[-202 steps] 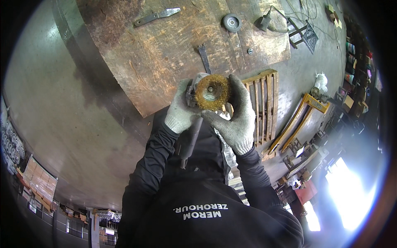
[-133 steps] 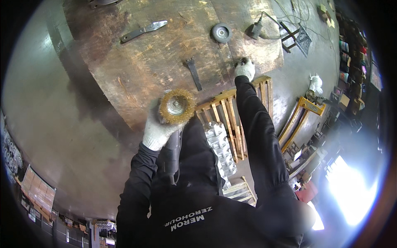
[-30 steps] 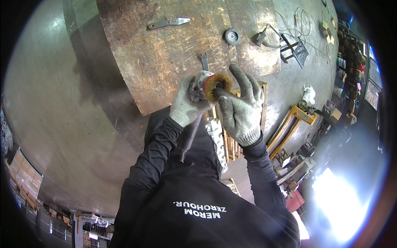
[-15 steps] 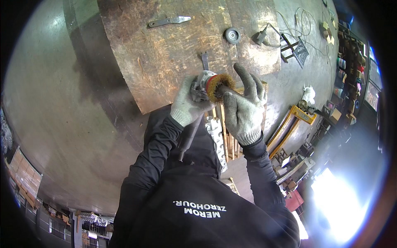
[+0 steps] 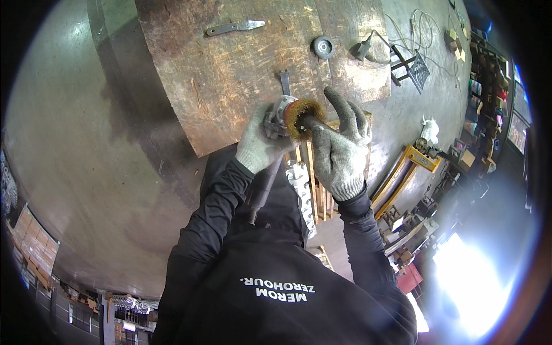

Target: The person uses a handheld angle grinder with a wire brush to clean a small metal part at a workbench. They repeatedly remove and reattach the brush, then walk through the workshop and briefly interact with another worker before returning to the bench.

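Note:
In my gloved left hand (image 5: 262,138) is an angle grinder (image 5: 265,187), gripped round its metal head, with the dark body hanging down toward my lap. A wire cup brush (image 5: 313,109), brassy bristles with a red band behind, faces right on that head. My gloved right hand (image 5: 340,146) has its thumb side at the brush, a grey-coated tip reaching into the cup. The rest of its fingers stand up and outward. What the tip presses inside the cup is hidden. Just beyond the head lies a dark flat wrench-like tool (image 5: 284,83), its near end covered.
A worn wooden board (image 5: 230,75) carries a grey-handled knife-like tool (image 5: 236,29), a round dark disc (image 5: 323,48) and a corded black plug (image 5: 362,50). Right of it stand a black folding stool (image 5: 417,75) and a yellow pallet jack (image 5: 422,158). Wooden slats (image 5: 313,201) lie below my right hand.
The grinder head and brush have shifted very slightly left with my left hand. My right hand keeps nearly the same pose at the cup.

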A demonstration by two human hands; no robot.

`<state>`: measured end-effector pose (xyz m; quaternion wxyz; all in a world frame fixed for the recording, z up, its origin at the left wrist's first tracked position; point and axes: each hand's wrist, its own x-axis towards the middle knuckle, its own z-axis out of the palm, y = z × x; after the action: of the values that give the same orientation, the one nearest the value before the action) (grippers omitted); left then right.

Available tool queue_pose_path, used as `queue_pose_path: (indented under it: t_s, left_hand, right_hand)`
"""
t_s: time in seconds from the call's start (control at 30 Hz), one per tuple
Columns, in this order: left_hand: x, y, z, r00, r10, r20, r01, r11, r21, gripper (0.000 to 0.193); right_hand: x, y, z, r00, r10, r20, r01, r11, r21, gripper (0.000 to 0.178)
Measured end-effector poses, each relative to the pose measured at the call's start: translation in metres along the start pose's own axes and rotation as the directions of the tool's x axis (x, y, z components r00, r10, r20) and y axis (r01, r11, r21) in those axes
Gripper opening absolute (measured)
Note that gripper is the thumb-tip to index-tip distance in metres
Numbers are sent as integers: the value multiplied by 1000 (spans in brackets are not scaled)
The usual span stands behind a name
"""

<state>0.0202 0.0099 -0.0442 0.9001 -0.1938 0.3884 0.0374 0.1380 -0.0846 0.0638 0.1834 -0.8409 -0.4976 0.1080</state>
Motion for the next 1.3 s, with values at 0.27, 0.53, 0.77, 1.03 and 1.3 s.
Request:
queue_pose_path:
  t_s: [0.27,0.53,0.77,1.03,1.3]
  left_hand:
    - [1,-4,-12,994,103,26,-106,981,164,50]
    - [4,-2,-11,992,85,94,-96,988,119,50]
    - [4,1,-8,998,-64,26,68,973,-221,45]
    - [2,0,0,998,-44,-50,37,989,-140,49]
    - [0,-5,-10,983,124,132,-131,990,45,45]
  right_hand:
    - [1,0,-2,1000,-6,9,7,1000,-21,19]
    - [0,-3,-4,1000,-27,14,27,1000,-11,19]
    - [3,-5,-9,1000,-10,29,11,1000,-21,20]
    - [3,-2,-5,1000,7,-7,-7,999,-35,18]
    - [1,-1,-2,1000,-28,-10,28,1000,6,17]
